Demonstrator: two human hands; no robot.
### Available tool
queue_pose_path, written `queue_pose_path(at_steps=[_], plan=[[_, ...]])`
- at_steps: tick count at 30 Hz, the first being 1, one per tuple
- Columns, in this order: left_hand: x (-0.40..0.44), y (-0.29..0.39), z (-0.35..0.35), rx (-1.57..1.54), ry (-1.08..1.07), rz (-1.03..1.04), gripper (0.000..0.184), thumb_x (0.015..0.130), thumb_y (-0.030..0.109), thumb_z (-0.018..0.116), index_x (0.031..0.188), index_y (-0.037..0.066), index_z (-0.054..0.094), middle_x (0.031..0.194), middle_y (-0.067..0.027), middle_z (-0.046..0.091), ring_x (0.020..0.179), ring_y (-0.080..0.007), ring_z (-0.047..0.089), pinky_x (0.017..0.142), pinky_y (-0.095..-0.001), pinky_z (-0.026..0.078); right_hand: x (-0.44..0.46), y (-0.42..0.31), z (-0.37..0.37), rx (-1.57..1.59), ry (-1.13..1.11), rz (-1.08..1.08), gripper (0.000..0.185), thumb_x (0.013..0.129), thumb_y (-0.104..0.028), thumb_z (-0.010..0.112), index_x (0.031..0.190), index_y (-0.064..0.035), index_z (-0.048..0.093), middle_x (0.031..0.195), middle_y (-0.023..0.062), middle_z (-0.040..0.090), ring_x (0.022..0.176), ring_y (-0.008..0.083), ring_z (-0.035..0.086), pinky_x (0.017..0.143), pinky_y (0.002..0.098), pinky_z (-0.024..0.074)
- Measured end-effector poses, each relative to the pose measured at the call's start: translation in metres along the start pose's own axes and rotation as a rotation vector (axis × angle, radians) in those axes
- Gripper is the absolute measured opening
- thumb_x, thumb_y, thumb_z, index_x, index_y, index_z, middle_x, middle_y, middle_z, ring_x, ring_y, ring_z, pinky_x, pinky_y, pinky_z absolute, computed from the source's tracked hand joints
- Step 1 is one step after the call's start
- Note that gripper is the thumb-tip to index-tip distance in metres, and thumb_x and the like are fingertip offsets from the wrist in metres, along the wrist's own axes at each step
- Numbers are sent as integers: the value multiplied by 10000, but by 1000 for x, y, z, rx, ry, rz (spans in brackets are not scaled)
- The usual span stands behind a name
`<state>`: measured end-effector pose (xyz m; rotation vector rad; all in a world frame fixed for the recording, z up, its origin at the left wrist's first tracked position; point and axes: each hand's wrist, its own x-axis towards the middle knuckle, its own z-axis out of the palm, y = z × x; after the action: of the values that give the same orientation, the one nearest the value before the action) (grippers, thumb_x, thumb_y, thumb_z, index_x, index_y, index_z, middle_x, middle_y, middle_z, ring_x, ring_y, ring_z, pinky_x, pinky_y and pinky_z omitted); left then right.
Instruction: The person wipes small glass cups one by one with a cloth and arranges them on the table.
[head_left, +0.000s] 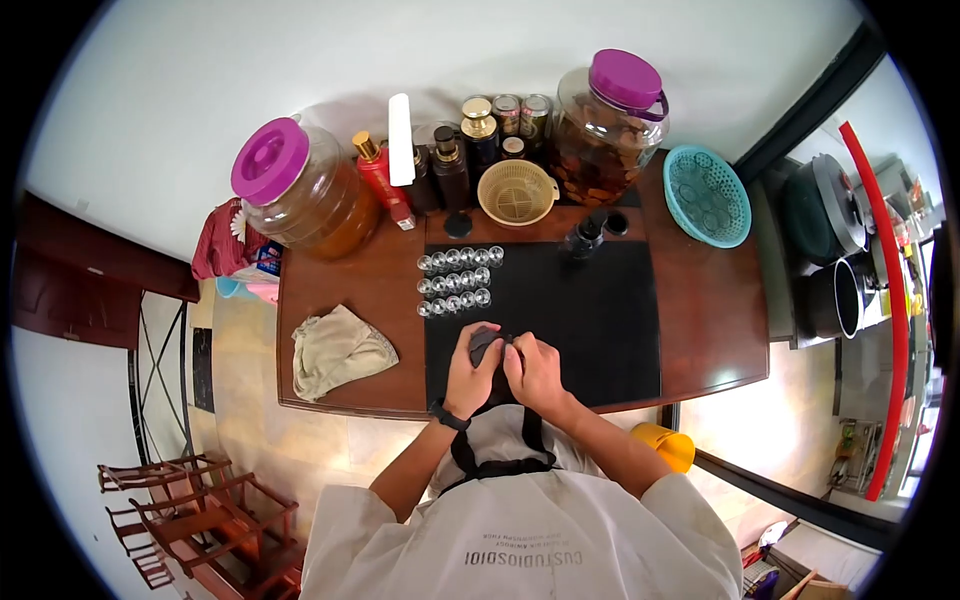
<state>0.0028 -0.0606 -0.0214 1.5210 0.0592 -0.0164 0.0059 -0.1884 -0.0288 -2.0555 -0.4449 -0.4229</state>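
Both hands are close together over the near edge of a black mat (580,320). My left hand (471,375) has its fingers wrapped round a dark grey object (484,343), whose exact kind I cannot make out. Beside it, my right hand (535,372) is closed, thumb and fingertips pinching at the same dark object's right side. Beyond my hands, small clear glass cups (453,281) stand in three rows at the mat's left. A small dark bottle (583,238) stands at the mat's far edge, with a round black lid (616,223) near it.
Large jars with purple lids (270,160) (625,80) stand at the back, with bottles and a tan basket (517,193) between them. A teal basket (707,196) sits at the right, a beige cloth (341,354) at the left. A yellow bucket (664,446) is below the table.
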Motion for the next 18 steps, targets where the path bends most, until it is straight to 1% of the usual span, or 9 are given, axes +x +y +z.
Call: queue_pose_path(at_steps=[2, 6, 7, 10, 13, 14, 15, 16, 18], plan=[[0, 3, -3, 115, 12, 29, 246, 870, 66, 608, 1101, 37, 527, 914, -54, 599, 828, -121, 577, 737, -247, 465, -3, -4, 7, 189, -12, 303, 152, 896, -82, 518, 772, -21, 455, 544, 135, 487, 494, 346, 509, 458, 380, 393], [3, 5, -15, 379, -49, 313, 271, 848, 85, 642, 1091, 38, 529, 884, -116, 625, 787, -212, 633, 696, -299, 495, -14, 4, 30, 578, 22, 622, 241, 956, -168, 400, 760, -33, 438, 586, 57, 428, 454, 172, 431, 433, 303, 351], [7, 5, -20, 480, -127, 428, 284, 840, 89, 653, 1089, 37, 527, 884, -130, 634, 786, -237, 643, 693, -312, 501, -12, -3, 21, 812, -107, 1004, 293, 966, -224, 347, 747, -54, 441, 630, 1, 402, 510, 87, 388, 440, 282, 331], [8, 4, -22, 568, -230, 530, 303, 833, 91, 662, 1095, 39, 519, 871, -138, 638, 782, -254, 654, 686, -313, 502, -16, -3, 16, 918, -224, 1128, 297, 972, -259, 320, 772, -85, 454, 611, -28, 389, 482, 71, 351, 429, 227, 287], [5, 7, -16, 224, -163, 76, 269, 858, 79, 634, 1096, 39, 517, 867, -80, 605, 781, -156, 614, 690, -264, 481, -12, -8, 14, 471, -77, 701, 272, 958, -202, 358, 753, -57, 459, 564, 53, 451, 452, 163, 432, 437, 301, 343], [5, 5, -12, 222, -166, 75, 269, 858, 79, 634, 1096, 39, 517, 867, -80, 605, 781, -156, 614, 690, -264, 481, -11, -8, 10, 213, -30, 470, 260, 953, -177, 371, 746, -47, 459, 556, 90, 478, 451, 210, 470, 445, 329, 364], [4, 1, -6, 96, -127, -2, 262, 866, 74, 624, 1101, 36, 515, 900, -60, 601, 809, -130, 594, 711, -251, 476, -9, -7, 4, 147, -52, 424, 167, 899, -110, 469, 749, -37, 469, 582, 136, 512, 497, 289, 524, 472, 375, 403], [3, -1, -4, -28, -84, -78, 255, 874, 70, 614, 1105, 33, 513, 933, -40, 597, 837, -104, 574, 731, -239, 470, -8, -1, 2, 148, -55, 424, 167, 899, -110, 469, 749, -37, 469, 582, 136, 512, 497, 289, 524, 472, 375, 403], [3, -6, -1, -46, -86, -138, 206, 895, 92, 594, 1081, 29, 532, 977, -18, 581, 877, -80, 545, 770, -224, 452, -4, 14, -1, -15, -20, -69, 107, 828, -82, 554, 754, -45, 487, 581, 120, 523, 501, 309, 518, 476, 384, 413]])
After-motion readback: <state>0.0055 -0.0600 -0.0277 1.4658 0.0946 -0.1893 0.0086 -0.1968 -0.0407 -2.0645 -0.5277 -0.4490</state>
